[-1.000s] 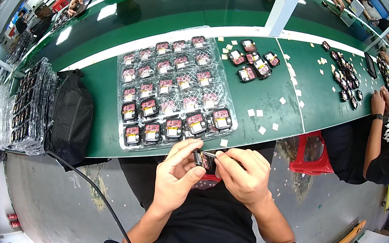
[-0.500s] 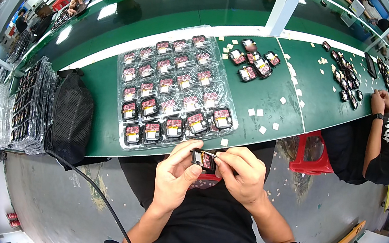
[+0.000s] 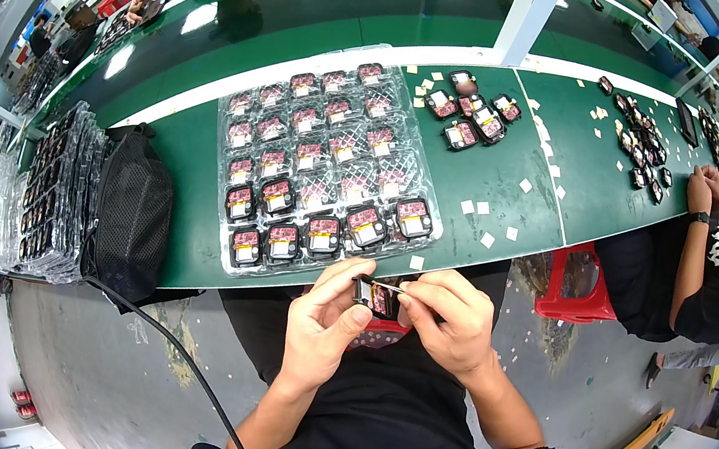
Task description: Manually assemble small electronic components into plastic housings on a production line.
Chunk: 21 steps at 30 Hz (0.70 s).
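Note:
Just off the table's near edge, my left hand [image 3: 320, 325] grips a small black square device case [image 3: 377, 298] with its inside facing up. A reddish circuit board, a pale block and a yellow strip show in it. My right hand [image 3: 453, 322] pinches a thin metal tool [image 3: 389, 285], perhaps tweezers, with its tip over the case's upper edge; the exact contact is too small to tell. Beyond my hands lies a clear plastic tray [image 3: 318, 189] with similar open cases [image 3: 321, 235] in many of its pockets.
Several more cases [image 3: 489, 123] cluster on the green table [image 3: 456, 256] among small pale square pieces [image 3: 487, 240]. At left stand stacked filled trays [image 3: 56, 191] and a black mesh bag [image 3: 134, 207]. A co-worker [image 3: 694, 262] sits at right near a red stool [image 3: 578, 287]. A conveyor [image 3: 361, 13] runs behind.
My hands keep nearly the same pose on the case and tool. Small items on the conveyor have shifted slightly left. A passer-by's leg and foot now show at the right.

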Motion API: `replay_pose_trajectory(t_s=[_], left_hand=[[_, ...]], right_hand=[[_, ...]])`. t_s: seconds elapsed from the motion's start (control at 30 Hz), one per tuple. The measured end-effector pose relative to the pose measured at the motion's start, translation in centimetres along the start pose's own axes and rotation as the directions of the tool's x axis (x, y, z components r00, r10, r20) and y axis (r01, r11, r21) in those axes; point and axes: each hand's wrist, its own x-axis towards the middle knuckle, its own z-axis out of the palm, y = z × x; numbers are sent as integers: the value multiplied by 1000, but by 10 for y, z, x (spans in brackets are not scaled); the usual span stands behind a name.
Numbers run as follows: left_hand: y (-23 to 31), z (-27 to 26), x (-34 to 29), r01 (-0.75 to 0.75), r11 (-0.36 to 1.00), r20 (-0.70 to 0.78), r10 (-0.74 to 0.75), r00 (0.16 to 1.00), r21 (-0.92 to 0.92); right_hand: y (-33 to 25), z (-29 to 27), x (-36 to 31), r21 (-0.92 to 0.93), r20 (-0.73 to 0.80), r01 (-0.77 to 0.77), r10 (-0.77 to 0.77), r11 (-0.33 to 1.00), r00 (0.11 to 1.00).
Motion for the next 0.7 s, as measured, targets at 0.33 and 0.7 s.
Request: replay_pose_trajectory(t_s=[0.33, 0.7], left_hand=[[-2, -2, -1, 101, 989, -28, -104, 994, -105], [-2, -3, 0, 91, 993, -41, -94, 995, -71]], right_hand=[[1, 3, -1, -21, -16, 23, -23, 1000, 1000], [-1, 2, 3, -144, -53, 101, -110, 984, 993]])
